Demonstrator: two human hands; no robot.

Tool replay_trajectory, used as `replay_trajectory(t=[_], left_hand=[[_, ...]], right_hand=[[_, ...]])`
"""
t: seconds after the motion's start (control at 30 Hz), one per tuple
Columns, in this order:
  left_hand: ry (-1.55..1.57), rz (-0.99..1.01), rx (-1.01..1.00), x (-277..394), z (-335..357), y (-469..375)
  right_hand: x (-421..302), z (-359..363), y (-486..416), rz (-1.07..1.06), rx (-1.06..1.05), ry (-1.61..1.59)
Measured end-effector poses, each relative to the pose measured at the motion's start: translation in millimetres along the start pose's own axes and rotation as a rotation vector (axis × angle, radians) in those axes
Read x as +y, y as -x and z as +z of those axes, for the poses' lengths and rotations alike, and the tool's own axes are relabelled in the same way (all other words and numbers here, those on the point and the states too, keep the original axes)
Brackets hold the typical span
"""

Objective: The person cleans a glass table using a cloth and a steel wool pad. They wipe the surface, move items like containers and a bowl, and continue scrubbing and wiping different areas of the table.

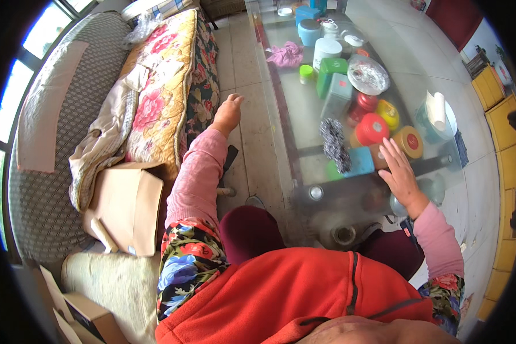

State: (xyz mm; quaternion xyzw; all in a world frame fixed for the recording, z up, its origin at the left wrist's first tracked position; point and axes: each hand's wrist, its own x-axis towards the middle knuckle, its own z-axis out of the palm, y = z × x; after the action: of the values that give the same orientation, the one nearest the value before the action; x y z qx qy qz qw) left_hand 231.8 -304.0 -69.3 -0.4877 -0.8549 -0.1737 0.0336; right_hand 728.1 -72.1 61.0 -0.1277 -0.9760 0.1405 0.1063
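Observation:
My left hand [228, 113] hangs over the floor between the sofa and the glass table [301, 146]; its fingers are loosely curled and I see nothing in it. My right hand [397, 176], fingers extended, is at the table's near end beside a brown lidded container [378, 155]. Near it are a blue box [359, 162], a grey fuzzy cloth or yarn bundle [335, 144], a red round-lidded container [372, 128] and a tan jar with a red-centred lid [408, 142]. Whether my right fingertips touch the brown container is unclear.
Farther up the table stand a green tin [331, 73], a silvery tin [338, 94], a plastic-wrapped round dish [368, 74] and a pink cloth [286, 54]. A bin holding a paper roll [435, 111] is at the right. A cardboard box [124, 202] rests on the sofa.

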Motion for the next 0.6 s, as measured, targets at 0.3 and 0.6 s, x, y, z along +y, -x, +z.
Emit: replay_trajectory(t=[0.3, 0.6], left_hand=[[-0.104, 0.075, -0.153, -3, 93, -119], [-0.151, 0.202, -0.083, 18, 137, -213]], right_hand=[[4, 10, -14, 0.013, -0.176, 0.202], [8, 12, -19, 0.002, -0.217, 0.171]])
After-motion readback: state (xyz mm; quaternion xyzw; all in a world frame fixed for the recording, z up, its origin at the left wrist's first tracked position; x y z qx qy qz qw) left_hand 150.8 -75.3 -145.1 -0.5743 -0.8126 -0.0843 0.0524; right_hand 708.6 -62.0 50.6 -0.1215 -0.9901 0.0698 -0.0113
